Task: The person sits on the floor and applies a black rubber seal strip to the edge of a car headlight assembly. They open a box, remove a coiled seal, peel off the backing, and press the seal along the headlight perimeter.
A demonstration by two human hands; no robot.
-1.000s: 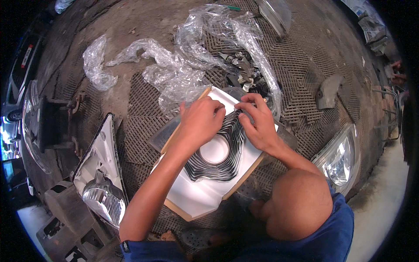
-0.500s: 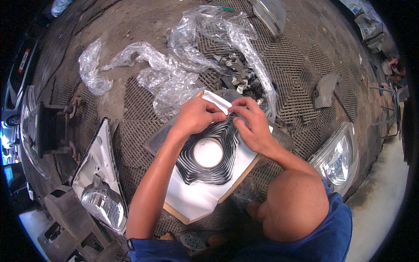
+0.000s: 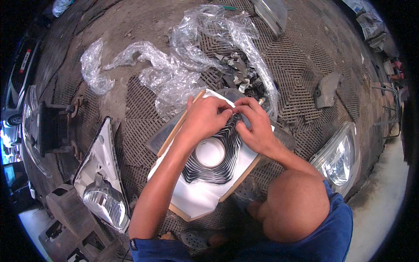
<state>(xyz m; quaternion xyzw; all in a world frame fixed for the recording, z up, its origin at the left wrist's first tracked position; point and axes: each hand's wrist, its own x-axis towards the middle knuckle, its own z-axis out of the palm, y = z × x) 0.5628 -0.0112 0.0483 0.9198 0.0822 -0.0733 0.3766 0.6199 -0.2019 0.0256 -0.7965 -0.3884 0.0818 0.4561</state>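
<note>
A coil of black sealant tape (image 3: pixel 232 150) with pale liner between its turns lies in a shallow cardboard box (image 3: pixel 240 178) lined with white paper (image 3: pixel 196 201). At its centre is a round white core (image 3: pixel 210 153). My left hand (image 3: pixel 206 117) is bent over the far end of the coil, thumb and fingers pinched on the tape. Facing it, my right hand (image 3: pixel 256 129) also has its fingertips closed on the tape's outer turns, where they rise to a peak. The fingers hide the very end of the tape.
Crumpled clear plastic film (image 3: pixel 176 81) and a heap of small dark parts (image 3: pixel 240 72) lie beyond the box. A headlight (image 3: pixel 338 159) is on the right, a headlight housing (image 3: pixel 102 192) on the left. My bent knee (image 3: pixel 299 205) sits close by the box's right side.
My left hand has shifted right and slightly nearer, now covering more of the box's white far edge. More of the box's left cardboard edge shows. The fingertips of both hands stay close together.
</note>
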